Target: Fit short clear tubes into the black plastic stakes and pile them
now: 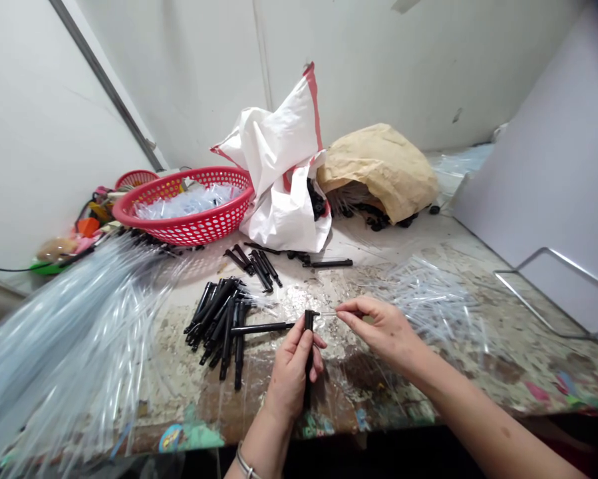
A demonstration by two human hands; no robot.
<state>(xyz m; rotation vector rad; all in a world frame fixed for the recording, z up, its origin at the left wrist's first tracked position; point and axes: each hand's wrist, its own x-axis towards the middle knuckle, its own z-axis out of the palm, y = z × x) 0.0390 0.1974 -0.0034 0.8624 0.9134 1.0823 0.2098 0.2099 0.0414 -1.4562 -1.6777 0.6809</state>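
Black tube (309, 321): clasped in left hand (289, 372), fingers curled, right of red basket (199, 229). Thin strand (327, 313): pinched by right hand (378, 329), thumb against forefinger, at tube's tip; judged unfinished. Black pieces (227, 339): heaped before basket, completion unclear. Clear strands (431, 299): scattered farther right of basket, seemingly unused.

The person's bare left forearm (263, 436) rises from six o'clock, aimed toward one, and I see the bare left hand (289, 372) curled closed, thumb uppermost. The bare right forearm (473, 406) slants in from four o'clock, pointing at ten; the bare right hand (386, 329), thumb and forefinger pinched, sits at two o'clock from the left, not touching it.
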